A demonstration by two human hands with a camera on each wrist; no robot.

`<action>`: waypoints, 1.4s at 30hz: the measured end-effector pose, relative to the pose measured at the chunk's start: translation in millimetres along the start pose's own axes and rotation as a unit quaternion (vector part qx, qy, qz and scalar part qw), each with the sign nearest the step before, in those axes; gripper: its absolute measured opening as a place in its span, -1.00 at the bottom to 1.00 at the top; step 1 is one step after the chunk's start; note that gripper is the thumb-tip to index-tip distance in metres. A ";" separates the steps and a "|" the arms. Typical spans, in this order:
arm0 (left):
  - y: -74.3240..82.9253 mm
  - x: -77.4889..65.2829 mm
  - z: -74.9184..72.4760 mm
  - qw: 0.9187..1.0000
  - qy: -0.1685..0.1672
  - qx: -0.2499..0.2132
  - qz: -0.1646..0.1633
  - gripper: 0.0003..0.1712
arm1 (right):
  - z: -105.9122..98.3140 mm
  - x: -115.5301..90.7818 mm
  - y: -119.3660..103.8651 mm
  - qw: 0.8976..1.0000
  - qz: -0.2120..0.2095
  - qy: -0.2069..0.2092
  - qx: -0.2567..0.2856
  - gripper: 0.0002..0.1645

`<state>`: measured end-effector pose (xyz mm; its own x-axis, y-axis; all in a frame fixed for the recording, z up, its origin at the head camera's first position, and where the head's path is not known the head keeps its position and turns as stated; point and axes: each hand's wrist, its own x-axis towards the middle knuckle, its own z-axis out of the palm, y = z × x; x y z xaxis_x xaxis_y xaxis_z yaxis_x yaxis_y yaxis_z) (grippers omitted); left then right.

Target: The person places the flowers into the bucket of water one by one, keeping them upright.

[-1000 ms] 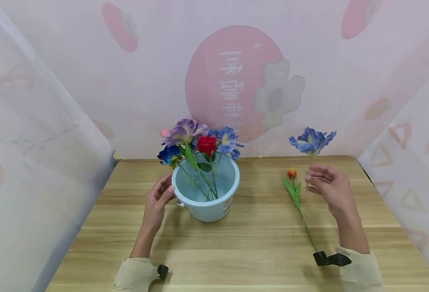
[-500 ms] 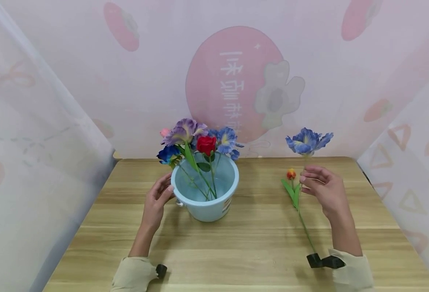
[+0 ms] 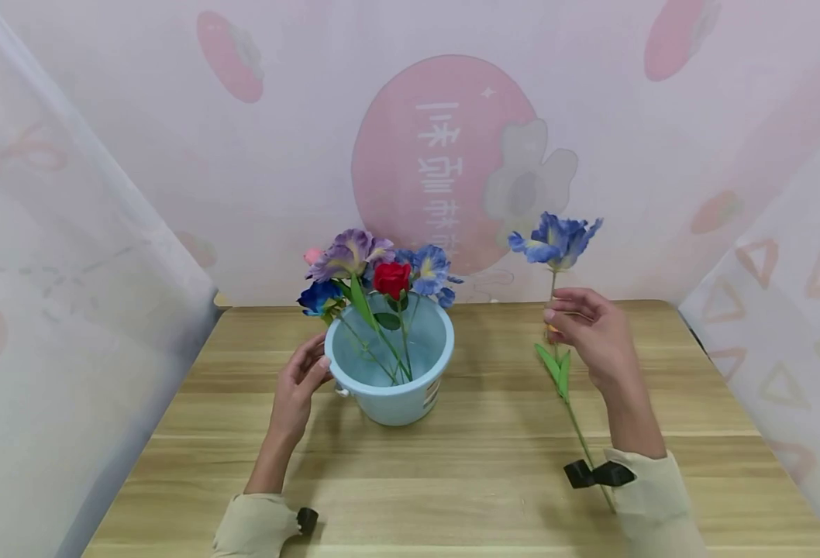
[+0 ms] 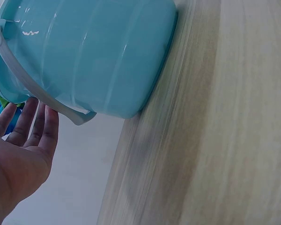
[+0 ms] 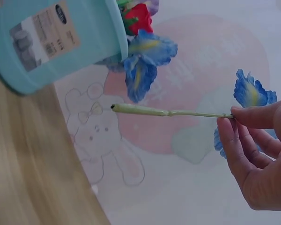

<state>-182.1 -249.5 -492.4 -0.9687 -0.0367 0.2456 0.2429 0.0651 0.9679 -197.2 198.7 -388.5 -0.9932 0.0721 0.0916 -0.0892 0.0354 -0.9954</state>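
Observation:
A light blue plastic bucket point(image 3: 391, 403) stands upright on the wooden table, holding several artificial flowers, among them a red rose point(image 3: 391, 280) and a purple iris point(image 3: 351, 254). My left hand point(image 3: 296, 391) touches the bucket's left side at the rim, its fingers extended and slightly bent in the left wrist view. With thumb and fingertips, my right hand point(image 3: 594, 333) pinches the stem of a blue iris point(image 3: 556, 242), bloom up, right of the bucket. In the right wrist view the bare green stem point(image 5: 145, 110) sticks out past the fingers.
An orange tulip with green leaves point(image 3: 562, 376) lies on the table point(image 3: 494, 465) beneath my right hand, its bloom mostly hidden by the fingers. The bucket's pale handle point(image 4: 37, 86) hangs on its left side. A printed pink curtain point(image 3: 298, 139) encloses the back and sides.
My right hand has moved left and a little up with the blue iris, now covering most of the tulip's bloom. My left hand stays at the bucket, which has hardly shifted.

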 end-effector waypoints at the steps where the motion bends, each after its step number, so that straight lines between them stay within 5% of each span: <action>1: 0.0 -0.1 -0.1 1.000 0.001 0.000 0.000 -0.45 | 4.5 2.1 -3.7 1.000 -0.004 -0.001 0.004 -0.64; 16: -0.6 -0.8 0.7 1.000 0.002 0.003 -0.004 -0.46 | 61.3 26.5 -34.2 0.999 -0.037 -0.015 0.031 -0.61; 42: 0.0 -1.0 0.2 1.000 0.002 0.002 -0.005 -0.46 | 127.8 47.3 -41.7 0.994 -0.094 -0.009 0.063 -0.58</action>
<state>-181.1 -249.3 -492.6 -0.9708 -0.0420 0.2361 0.2329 0.0688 0.9701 -250.0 73.3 -346.4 -0.9590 0.0583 0.2774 -0.2814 -0.0787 -0.9564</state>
